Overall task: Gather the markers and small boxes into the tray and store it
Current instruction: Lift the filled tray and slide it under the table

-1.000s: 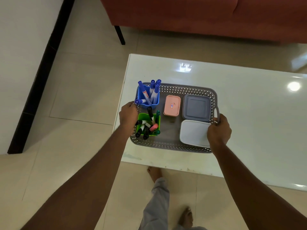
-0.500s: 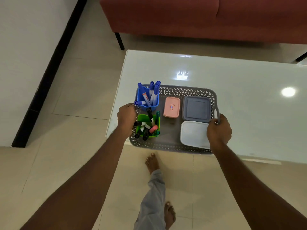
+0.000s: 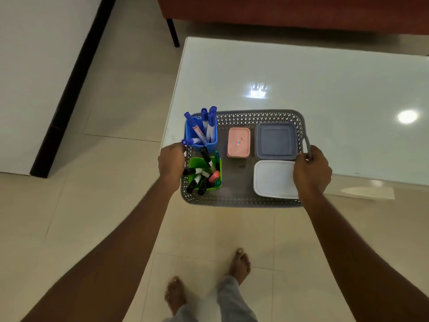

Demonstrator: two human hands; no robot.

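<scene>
Between left hand [image 3: 171, 161] and right hand [image 3: 312, 170], tray [image 3: 260, 115] lies lengthwise left-to-right.

The tray [image 3: 232, 202] is coming off the desk [image 3: 301, 77] toward the person. A second ago it was lying wholly on the top, and now its near half is hanging past the front edge, over the floor [image 3: 104, 205].

Looks like we're in a home living room: rust-red sofa [image 3: 290, 12] at 12 o'clock, low glossy white counter [image 3: 301, 73] before it, beige floor tiles [image 3: 104, 205] all round, white wall [image 3: 34, 66] with black skirting [image 3: 76, 77] at 10, bare feet [image 3: 240, 263] at 6.
</scene>
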